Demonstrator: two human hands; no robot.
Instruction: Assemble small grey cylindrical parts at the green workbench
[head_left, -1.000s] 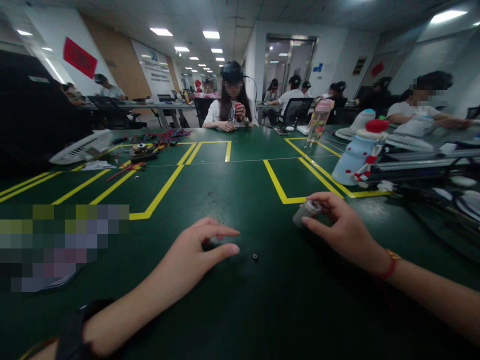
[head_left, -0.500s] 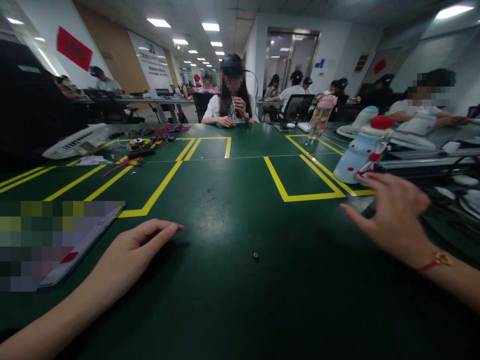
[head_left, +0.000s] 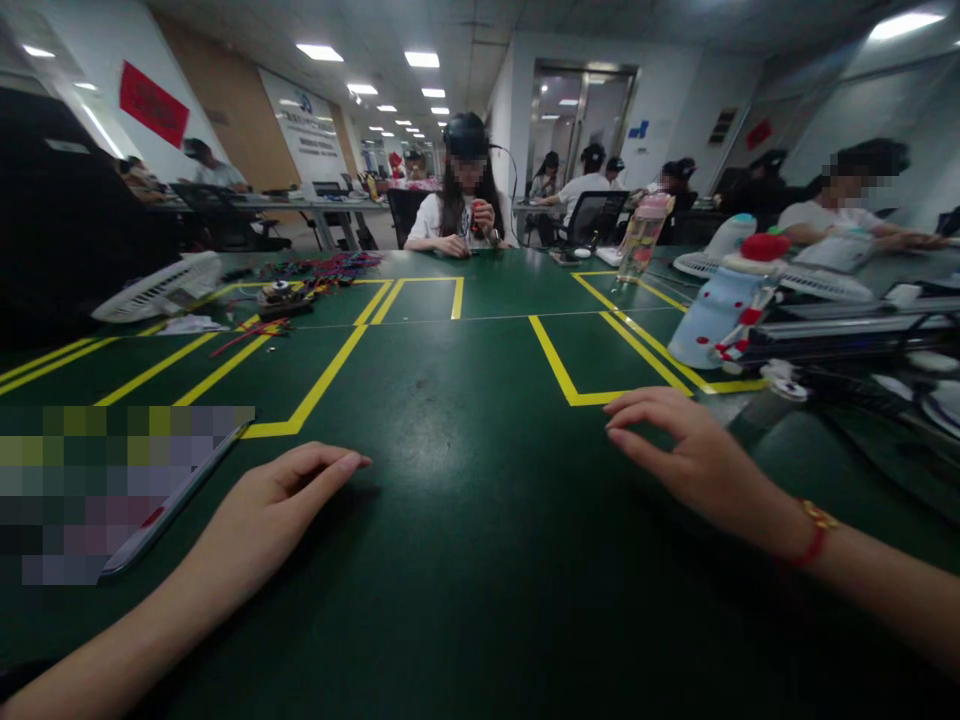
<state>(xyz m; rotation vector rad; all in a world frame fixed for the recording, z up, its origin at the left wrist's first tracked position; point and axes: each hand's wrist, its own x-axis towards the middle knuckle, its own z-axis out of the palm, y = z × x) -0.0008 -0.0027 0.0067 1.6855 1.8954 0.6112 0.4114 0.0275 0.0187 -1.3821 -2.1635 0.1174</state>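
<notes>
My left hand (head_left: 289, 500) rests low over the green tabletop (head_left: 450, 580), its fingers loosely stretched out and its thumb close beside the index finger. Nothing shows in it. My right hand (head_left: 686, 450) hovers at the right, thumb and fingers apart, near the corner of a yellow tape outline (head_left: 566, 370). It holds nothing that I can see. On that wrist is a red cord bracelet (head_left: 814, 535). Left of my left hand lies a flat, blurred-out device (head_left: 180, 500), like a tablet or phone.
Behind my right hand stand a light blue bottle with a red top (head_left: 701, 315) and a clear bottle (head_left: 640, 245). Cables and black equipment (head_left: 847, 330) fill the right side. Wires (head_left: 330, 268) and a white fan (head_left: 161, 288) lie far left. A person (head_left: 465, 200) sits opposite.
My right hand has moved left and slightly down, away from the blue bottle. A small round metal piece on the table between my hands is no longer visible. My left hand has hardly moved.
</notes>
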